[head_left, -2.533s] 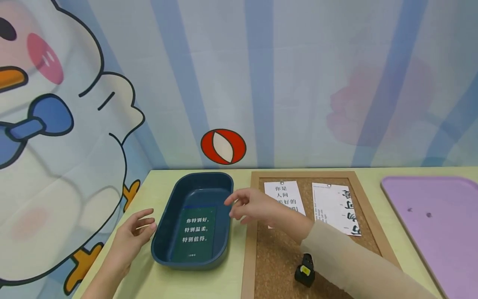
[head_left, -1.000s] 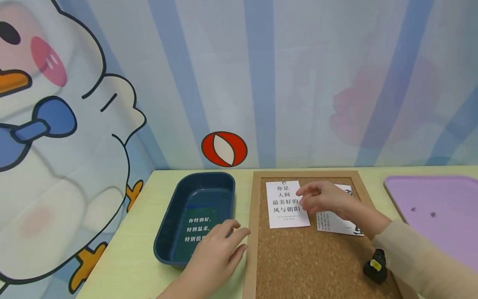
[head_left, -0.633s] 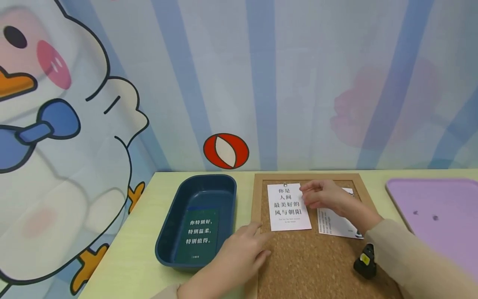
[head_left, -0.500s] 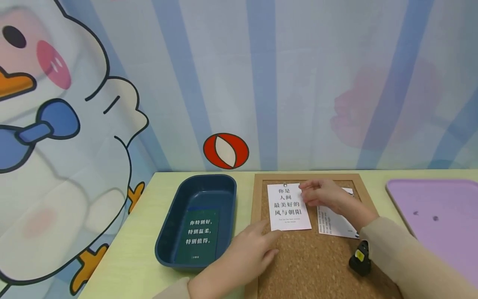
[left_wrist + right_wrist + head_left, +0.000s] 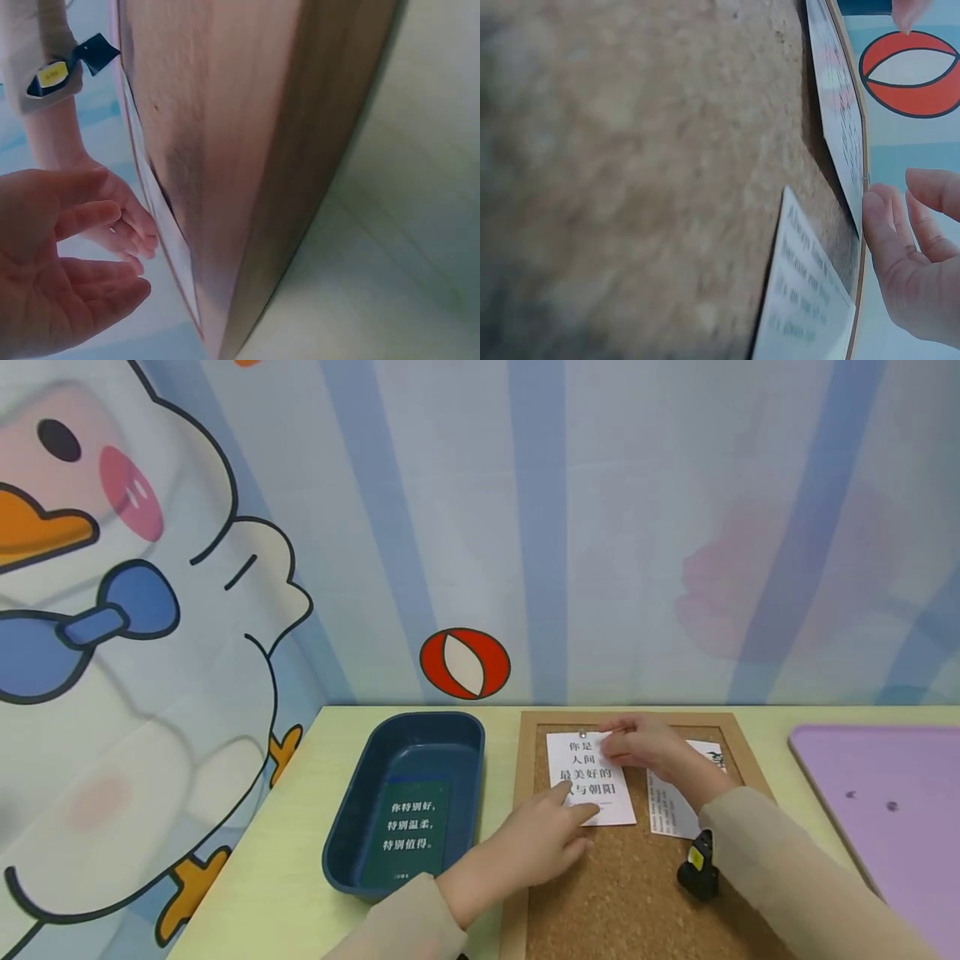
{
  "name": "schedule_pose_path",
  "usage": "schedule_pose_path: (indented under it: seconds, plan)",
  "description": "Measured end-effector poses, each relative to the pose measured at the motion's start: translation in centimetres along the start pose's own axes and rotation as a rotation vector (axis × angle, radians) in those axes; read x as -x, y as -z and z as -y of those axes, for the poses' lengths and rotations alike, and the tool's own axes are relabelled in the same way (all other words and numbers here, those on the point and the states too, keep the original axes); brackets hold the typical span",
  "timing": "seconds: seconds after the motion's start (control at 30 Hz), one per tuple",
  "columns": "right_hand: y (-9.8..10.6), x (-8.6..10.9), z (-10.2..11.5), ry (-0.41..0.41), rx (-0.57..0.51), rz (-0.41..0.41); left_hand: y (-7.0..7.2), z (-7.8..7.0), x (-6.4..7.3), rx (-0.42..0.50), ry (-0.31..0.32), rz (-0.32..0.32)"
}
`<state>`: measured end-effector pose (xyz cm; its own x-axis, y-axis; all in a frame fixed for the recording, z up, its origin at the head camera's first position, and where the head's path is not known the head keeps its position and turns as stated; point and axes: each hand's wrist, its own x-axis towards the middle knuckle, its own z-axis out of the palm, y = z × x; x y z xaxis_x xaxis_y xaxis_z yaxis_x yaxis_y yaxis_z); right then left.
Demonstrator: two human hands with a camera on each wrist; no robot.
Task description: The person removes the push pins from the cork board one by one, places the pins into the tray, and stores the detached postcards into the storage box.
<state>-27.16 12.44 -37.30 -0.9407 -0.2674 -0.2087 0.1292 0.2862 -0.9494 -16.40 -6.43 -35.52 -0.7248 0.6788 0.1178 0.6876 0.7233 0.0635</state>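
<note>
A white card (image 5: 564, 762) with black writing hangs by a pin (image 5: 582, 735) near the top of the framed cork board (image 5: 615, 902). My right hand (image 5: 656, 750) is at this card's upper right corner, fingers loosely bent. In the right wrist view, the right hand (image 5: 919, 262) has a space between thumb and fingers. Over the card's lower left part reaches my left hand (image 5: 540, 839), fingers stretched forward. The left wrist view shows the left hand (image 5: 71, 262) with relaxed fingers holding nothing. A second white card (image 5: 667, 806) is partly hidden behind the right forearm.
Left of the board stands a dark blue bin (image 5: 341, 827) with a green card (image 5: 408, 827) lying in it. On the right lies a purple tray (image 5: 862, 768) bearing a couple of small pins (image 5: 892, 807). A printed cloth backdrop rises behind the table.
My right hand has gone from the bin to the pinned card's upper right corner. My left hand has crossed from the bin's left side to the card's lower part.
</note>
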Motion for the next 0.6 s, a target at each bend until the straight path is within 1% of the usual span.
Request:
schedule_pose_path:
  seconds: [0.17,0.3,0.47,0.6]
  plan:
    - [-0.4,-0.6,0.2,-0.004,0.010,-0.011,-0.7,0.4,-1.0,-0.022,-0.003,0.031]
    - [-0.5,-1.2,0.1,0.004,-0.001,-0.023,-0.9,0.5,-1.7,-0.043,-0.010,0.059]
    - [-0.8,-1.9,-0.1,-0.010,0.003,-0.049,-1.0,0.5,-2.2,-0.037,-0.020,0.093]
    - [-0.9,-2.2,-0.3,-0.014,0.034,-0.074,-1.1,0.5,-2.5,-0.022,0.002,0.104]
